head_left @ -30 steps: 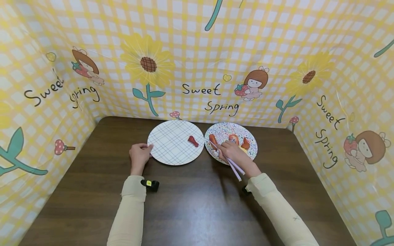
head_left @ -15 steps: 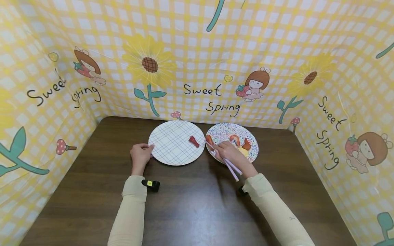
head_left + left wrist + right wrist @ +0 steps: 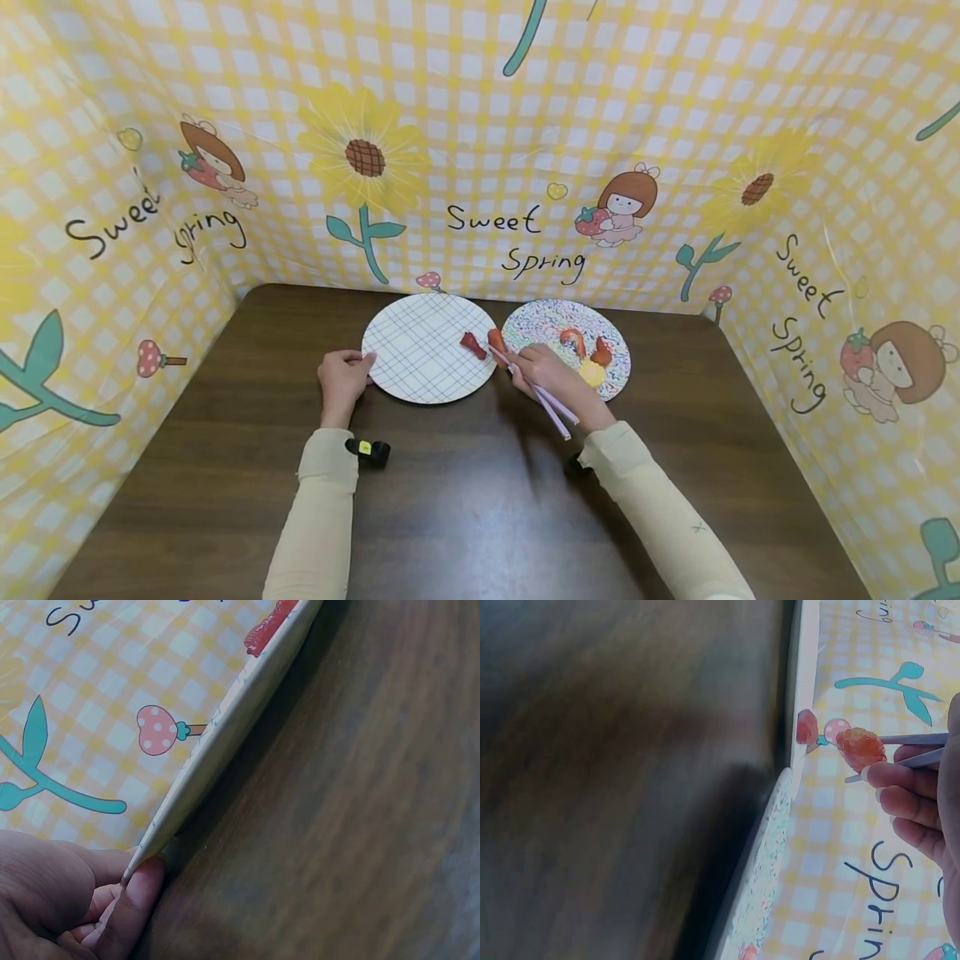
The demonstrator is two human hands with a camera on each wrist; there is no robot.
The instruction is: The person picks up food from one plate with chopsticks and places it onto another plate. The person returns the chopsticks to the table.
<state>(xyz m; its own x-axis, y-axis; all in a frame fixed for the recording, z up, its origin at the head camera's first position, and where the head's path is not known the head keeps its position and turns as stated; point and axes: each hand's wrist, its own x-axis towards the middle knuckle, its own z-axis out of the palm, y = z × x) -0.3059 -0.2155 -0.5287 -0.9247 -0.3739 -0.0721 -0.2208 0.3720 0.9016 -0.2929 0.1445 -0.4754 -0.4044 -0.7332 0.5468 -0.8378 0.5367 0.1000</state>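
My left hand pinches the left rim of a white plate with blue crossing lines; the left wrist view shows the fingers gripping its edge. A dark red, bone-shaped piece of food lies near that plate's right side. My right hand holds pale purple chopsticks. Between their tips is a lumpy orange-red piece of food, held above the right edge of the lined plate. Just to the right stands a speckled plate, partly behind my right hand.
The speckled plate bears a curled shrimp-like piece, a brown-orange piece and a yellow piece. A brown wooden table carries both plates. A yellow checked cloth rises behind and at the sides.
My right hand has moved left with the chopsticks, carrying the orange-red piece off the speckled plate to the lined plate's right edge. My left hand keeps its grip on the rim.
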